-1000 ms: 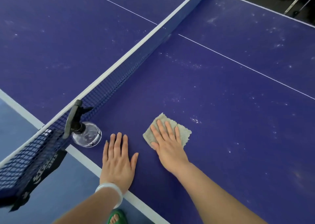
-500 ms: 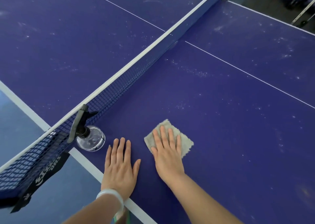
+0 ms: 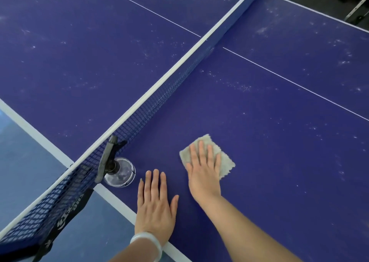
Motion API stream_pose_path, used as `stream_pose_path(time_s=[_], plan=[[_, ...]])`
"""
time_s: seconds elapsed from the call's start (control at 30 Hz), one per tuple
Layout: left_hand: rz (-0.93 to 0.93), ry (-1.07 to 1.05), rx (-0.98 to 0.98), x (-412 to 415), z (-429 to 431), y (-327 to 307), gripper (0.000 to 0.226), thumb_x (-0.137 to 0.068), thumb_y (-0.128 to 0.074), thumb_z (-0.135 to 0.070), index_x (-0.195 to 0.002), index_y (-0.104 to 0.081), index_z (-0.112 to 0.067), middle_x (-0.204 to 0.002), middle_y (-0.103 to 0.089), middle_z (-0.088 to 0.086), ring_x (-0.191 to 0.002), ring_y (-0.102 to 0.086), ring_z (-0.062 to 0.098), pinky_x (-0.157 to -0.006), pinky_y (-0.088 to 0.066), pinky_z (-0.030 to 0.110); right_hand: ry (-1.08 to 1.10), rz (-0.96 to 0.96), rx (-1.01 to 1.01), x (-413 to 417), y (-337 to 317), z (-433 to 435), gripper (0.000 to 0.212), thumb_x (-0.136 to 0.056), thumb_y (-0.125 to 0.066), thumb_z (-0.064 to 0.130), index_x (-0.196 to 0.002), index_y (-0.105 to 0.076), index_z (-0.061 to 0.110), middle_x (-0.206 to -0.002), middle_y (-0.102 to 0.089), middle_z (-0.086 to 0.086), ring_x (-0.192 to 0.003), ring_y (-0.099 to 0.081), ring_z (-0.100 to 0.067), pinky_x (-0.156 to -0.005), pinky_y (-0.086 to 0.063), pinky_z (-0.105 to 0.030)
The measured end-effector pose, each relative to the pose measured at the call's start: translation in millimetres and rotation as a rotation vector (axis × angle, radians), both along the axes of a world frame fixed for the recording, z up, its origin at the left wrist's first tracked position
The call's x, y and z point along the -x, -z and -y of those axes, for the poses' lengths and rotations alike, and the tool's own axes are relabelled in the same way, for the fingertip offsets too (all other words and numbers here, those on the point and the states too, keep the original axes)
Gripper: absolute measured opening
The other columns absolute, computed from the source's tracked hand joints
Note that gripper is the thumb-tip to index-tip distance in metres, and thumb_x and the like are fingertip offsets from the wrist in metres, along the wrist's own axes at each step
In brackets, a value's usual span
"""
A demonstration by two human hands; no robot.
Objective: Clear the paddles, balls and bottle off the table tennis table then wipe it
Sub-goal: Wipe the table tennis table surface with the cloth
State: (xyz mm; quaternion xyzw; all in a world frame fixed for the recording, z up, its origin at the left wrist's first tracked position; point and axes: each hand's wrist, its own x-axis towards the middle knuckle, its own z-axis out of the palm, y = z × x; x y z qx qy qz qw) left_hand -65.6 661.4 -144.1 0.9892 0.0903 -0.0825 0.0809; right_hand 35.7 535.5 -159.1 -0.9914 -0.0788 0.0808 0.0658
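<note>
My right hand (image 3: pixel 203 172) lies flat with straight fingers on a grey cloth (image 3: pixel 224 163), pressing it onto the blue table tennis table (image 3: pixel 269 142). My left hand (image 3: pixel 154 206) rests flat and open on the table near its white edge line, a pale bangle on the wrist. A clear spray bottle (image 3: pixel 119 174) with a dark trigger stands on the table just left of my left hand, beside the net. No paddles or balls are in view.
The blue net (image 3: pixel 159 94) with its white top band runs diagonally from the lower left to the upper right. Its clamp and black strap hang off the table edge at the lower left. White specks dot the table surface. Blue floor lies at left.
My right hand has slid the cloth a short way to the right, away from my left hand. My left hand has stayed put. The view has shifted slightly.
</note>
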Motion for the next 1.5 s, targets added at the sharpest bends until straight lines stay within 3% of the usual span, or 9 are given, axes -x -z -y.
stream_pose_path(time_s=[0.17,0.33,0.43,0.67,0.87,1.1,1.23,1.37,1.5], plan=[[0.018,0.008,-0.006,0,-2,2,0.074,-0.101,-0.009,-0.049,-0.143,-0.041,0.002,-0.15,-0.039,0.021,-0.142,-0.031,0.037,-0.113,-0.023,0.053,-0.349,-0.061,0.012,-57,-6,17,0.056,-0.105,-0.012,0.041,-0.154,0.013,0.032,-0.16,0.024,0.009,-0.147,0.026,-0.019,-0.12,0.016,-0.045],[0.029,0.03,-0.012,2,-2,5,0.07,-0.096,-0.025,-0.048,-0.146,-0.038,0.001,-0.154,-0.034,0.02,-0.146,-0.024,0.036,-0.116,-0.02,0.052,0.472,-0.152,0.016,-98,-20,109,0.056,-0.106,-0.014,0.038,-0.156,0.01,0.028,-0.164,0.016,0.003,-0.15,0.016,-0.023,-0.12,0.009,-0.049],[0.035,0.029,-0.003,2,-4,7,0.071,-0.096,-0.024,-0.048,-0.146,-0.037,0.001,-0.154,-0.033,0.021,-0.146,-0.022,0.037,-0.116,-0.021,0.053,0.645,-0.134,-0.014,-64,-18,98,0.058,-0.106,-0.014,0.041,-0.156,0.011,0.027,-0.164,0.016,0.001,-0.15,0.015,-0.025,-0.12,0.008,-0.052],[0.038,0.031,-0.013,2,-4,6,0.071,-0.096,-0.025,-0.048,-0.144,-0.041,0.001,-0.152,-0.037,0.021,-0.145,-0.027,0.037,-0.116,-0.02,0.052,-0.267,0.036,0.051,21,-4,53,0.056,-0.104,-0.007,0.04,-0.156,0.007,0.025,-0.164,0.014,0.002,-0.15,0.016,-0.023,-0.121,0.006,-0.049],[0.062,0.017,-0.033,4,-1,6,0.072,-0.096,-0.022,-0.049,-0.146,-0.038,0.0,-0.153,-0.035,0.019,-0.146,-0.024,0.035,-0.118,-0.016,0.05,0.462,-0.087,0.066,30,-12,107,0.057,-0.105,-0.014,0.037,-0.151,0.019,0.025,-0.164,0.014,-0.002,-0.151,0.014,-0.026,-0.121,0.005,-0.051],[0.083,-0.019,-0.004,5,3,7,0.073,-0.096,-0.023,-0.051,-0.149,-0.031,0.0,-0.156,-0.027,0.021,-0.148,-0.016,0.035,-0.122,-0.005,0.047,-0.221,-0.026,0.046,147,-9,88,0.058,-0.103,-0.017,0.038,-0.158,-0.009,0.019,-0.165,-0.001,-0.005,-0.152,0.0,-0.03,-0.12,-0.012,-0.056],[0.092,0.026,0.114,-13,23,-7,0.057,-0.098,-0.05,-0.031,-0.145,-0.039,0.001,-0.153,-0.029,0.025,-0.146,-0.018,0.04,-0.121,-0.011,0.051,0.057,0.003,0.144,157,-10,172,0.056,-0.103,-0.004,0.04,-0.157,-0.001,0.023,-0.165,0.002,0.0,-0.152,0.005,-0.025,-0.12,-0.004,-0.051],[0.084,0.199,0.121,-46,81,-10,0.059,-0.102,-0.035,-0.039,-0.152,-0.026,-0.009,-0.16,-0.019,0.015,-0.15,-0.008,0.029,-0.123,-0.002,0.043,0.483,-0.115,0.056,128,-17,202,0.056,-0.104,-0.005,0.039,-0.151,0.023,0.027,-0.163,0.02,0.0,-0.149,0.021,-0.025,-0.121,0.008,-0.049],[-0.011,0.097,0.001,-51,136,3,0.075,-0.1,-0.017,-0.055,-0.155,0.0,-0.007,-0.162,0.004,0.018,-0.149,0.009,0.036,-0.121,0.004,0.051,0.16,-0.066,0.039,148,-13,181,0.057,-0.102,0.001,0.04,-0.156,0.01,0.024,-0.164,0.016,0.001,-0.15,0.019,-0.025,-0.121,0.007,-0.05]])
